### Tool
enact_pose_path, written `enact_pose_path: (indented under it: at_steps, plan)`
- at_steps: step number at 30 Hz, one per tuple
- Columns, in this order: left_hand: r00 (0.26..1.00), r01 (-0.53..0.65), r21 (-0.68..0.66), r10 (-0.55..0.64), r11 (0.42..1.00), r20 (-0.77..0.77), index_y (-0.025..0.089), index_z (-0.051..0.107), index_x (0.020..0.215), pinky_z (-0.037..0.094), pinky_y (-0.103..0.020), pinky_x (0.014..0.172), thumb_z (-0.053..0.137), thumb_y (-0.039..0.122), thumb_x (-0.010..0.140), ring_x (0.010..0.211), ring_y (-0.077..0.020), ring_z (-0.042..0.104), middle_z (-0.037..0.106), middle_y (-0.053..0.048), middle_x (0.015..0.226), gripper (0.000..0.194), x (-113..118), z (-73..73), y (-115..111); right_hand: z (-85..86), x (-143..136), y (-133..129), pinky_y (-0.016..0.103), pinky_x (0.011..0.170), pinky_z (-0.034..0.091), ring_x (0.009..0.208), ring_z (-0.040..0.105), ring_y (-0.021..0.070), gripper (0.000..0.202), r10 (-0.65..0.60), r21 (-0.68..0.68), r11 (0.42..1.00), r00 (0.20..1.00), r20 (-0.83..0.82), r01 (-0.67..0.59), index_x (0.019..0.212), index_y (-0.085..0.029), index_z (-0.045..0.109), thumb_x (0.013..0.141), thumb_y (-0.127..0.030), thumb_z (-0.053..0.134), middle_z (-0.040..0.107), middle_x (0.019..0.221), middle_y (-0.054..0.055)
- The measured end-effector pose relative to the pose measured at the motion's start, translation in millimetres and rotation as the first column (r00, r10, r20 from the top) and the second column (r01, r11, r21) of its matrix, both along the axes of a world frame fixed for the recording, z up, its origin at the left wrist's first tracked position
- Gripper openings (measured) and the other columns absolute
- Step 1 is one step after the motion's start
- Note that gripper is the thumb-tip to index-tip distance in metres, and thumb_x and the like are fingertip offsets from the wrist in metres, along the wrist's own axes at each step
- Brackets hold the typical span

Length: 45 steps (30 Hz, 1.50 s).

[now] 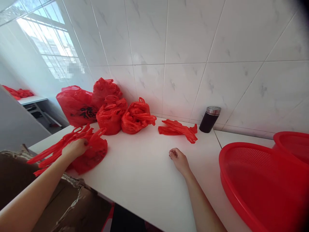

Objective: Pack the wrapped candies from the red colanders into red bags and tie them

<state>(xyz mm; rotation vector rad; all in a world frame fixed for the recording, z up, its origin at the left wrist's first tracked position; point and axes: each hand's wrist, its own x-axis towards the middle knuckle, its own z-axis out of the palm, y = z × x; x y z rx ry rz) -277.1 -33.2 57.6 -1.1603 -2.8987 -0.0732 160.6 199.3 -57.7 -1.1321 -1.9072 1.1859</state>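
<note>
On the left of the white table [135,180], my left hand [75,148] is closed on a red plastic bag [93,158], whose handles and loose folds spread out around the wrist. Its fingertips are partly hidden by the film. My right hand [179,160] hovers over or rests on the table's middle, fingers curled in, and nothing shows in them. Just beyond it lies a flat, crumpled red plastic bag [177,129]. Several filled red bags stand against the wall at the back left, among them a knotted bag [136,117] and a large bag with black print [74,106].
A dark flask with a metal lid [209,119] stands near the wall. Large red perforated baskets [241,146] take up the right side. Below the table's left edge is an open cardboard box [70,206]. White wall tiles [185,42] bound the back.
</note>
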Motion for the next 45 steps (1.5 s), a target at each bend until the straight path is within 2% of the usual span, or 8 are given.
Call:
enact_pose_path:
  at_steps: [8, 13, 17, 21, 28, 37, 40, 45]
  plan:
    - [0.981, 0.063, 0.026, -0.057, 0.998, -0.186, 0.011, 0.059, 0.117, 0.037, -0.035, 0.095, 0.038, 0.031, 0.089, 0.111, -0.0294, 0.052, 0.055, -0.015, 0.121, 0.04, -2, 7.8, 1, 1.4, 0, -2, 0.03, 0.07, 0.045, 0.078, 0.062, 0.0183, 0.02, -0.017, 0.003, 1.0, 1.0, 0.009, 0.017, 0.083, -0.025, 0.058, 0.083, -0.042, 0.047, 0.068, 0.084, 0.0]
    - [0.973, 0.109, 0.047, -0.097, 0.993, -0.207, 0.008, 0.039, 0.139, 0.028, -0.045, 0.105, 0.032, 0.027, 0.092, 0.129, -0.0365, 0.038, 0.042, -0.02, 0.139, 0.051, 39, 2.8, 6, 2.8, 0, -3, 0.03, 0.072, 0.046, 0.081, 0.064, 0.0185, 0.02, -0.015, 0.003, 1.0, 1.0, 0.002, 0.015, 0.083, -0.026, 0.057, 0.084, -0.042, 0.046, 0.068, 0.086, -0.001]
    - [0.974, 0.224, -0.069, -0.225, 0.972, -0.011, 0.018, 0.051, 0.132, 0.039, -0.043, 0.097, 0.042, 0.035, 0.092, 0.119, -0.0338, 0.05, 0.053, -0.015, 0.132, 0.044, 81, -20.5, 17, 2.3, -1, -2, 0.031, 0.072, 0.046, 0.083, 0.065, 0.02, 0.02, -0.019, 0.001, 1.0, 1.0, 0.01, 0.019, 0.081, -0.026, 0.057, 0.084, -0.042, 0.047, 0.068, 0.085, 0.0]
    - [0.949, 0.255, -0.208, -0.204, 0.944, 0.241, 0.018, 0.063, 0.112, 0.052, -0.037, 0.081, 0.061, 0.038, 0.087, 0.089, -0.0208, 0.065, 0.067, -0.006, 0.103, 0.033, 79, -41.1, 29, 1.5, 0, -2, 0.032, 0.072, 0.046, 0.081, 0.065, 0.0205, 0.02, -0.009, 0.006, 1.0, 1.0, 0.022, 0.009, 0.082, -0.025, 0.057, 0.084, -0.043, 0.047, 0.069, 0.084, 0.001]
    - [0.967, 0.169, -0.239, -0.113, 0.956, 0.23, 0.016, 0.057, 0.121, 0.051, -0.046, 0.088, 0.058, 0.036, 0.09, 0.105, -0.0245, 0.06, 0.059, -0.01, 0.123, 0.037, 56, -40.1, 31, 1.3, 0, -1, 0.03, 0.07, 0.045, 0.079, 0.065, 0.0194, 0.021, 0.007, 0.042, 0.999, 1.0, 0.023, -0.008, 0.082, -0.025, 0.057, 0.086, -0.042, 0.045, 0.069, 0.083, 0.0]
    - [0.87, 0.413, -0.256, -0.295, 0.874, 0.395, 0.016, 0.056, 0.131, 0.045, -0.044, 0.092, 0.045, 0.049, 0.086, 0.1, -0.0309, 0.065, 0.063, -0.019, 0.116, 0.057, 122, -43.5, 62, -4.4, -5, -1, 0.029, 0.067, 0.047, 0.07, 0.062, 0.0166, 0.02, -0.079, 0.15, 0.986, 0.996, 0.03, 0.074, 0.087, -0.025, 0.062, 0.086, -0.036, 0.046, 0.067, 0.082, 0.0]
    - [0.811, 0.51, -0.207, -0.387, 0.835, 0.438, 0.016, 0.053, 0.134, 0.044, -0.048, 0.091, 0.046, 0.053, 0.081, 0.1, -0.0354, 0.064, 0.057, -0.022, 0.125, 0.065, 158, -44.9, 81, 2.8, -5, 4, 0.037, 0.083, 0.047, 0.097, 0.06, 0.0221, 0.027, -0.235, 0.254, 0.94, 0.972, -0.003, 0.227, 0.105, -0.024, 0.062, 0.087, -0.032, 0.044, 0.061, 0.117, 0.008]
    - [0.671, 0.634, -0.043, -0.521, 0.772, 0.527, 0.021, 0.062, 0.125, 0.044, -0.05, 0.09, 0.055, 0.054, 0.075, 0.105, -0.0377, 0.061, 0.06, -0.019, 0.119, 0.06, 218, -43.6, 117, 19.5, 16, 39, 0.059, 0.107, 0.02, 0.138, 0.023, 0.0355, 0.033, -0.551, 0.504, 0.715, 0.834, -0.021, 0.485, 0.113, -0.022, 0.064, 0.083, -0.022, 0.049, 0.034, 0.149, 0.011]
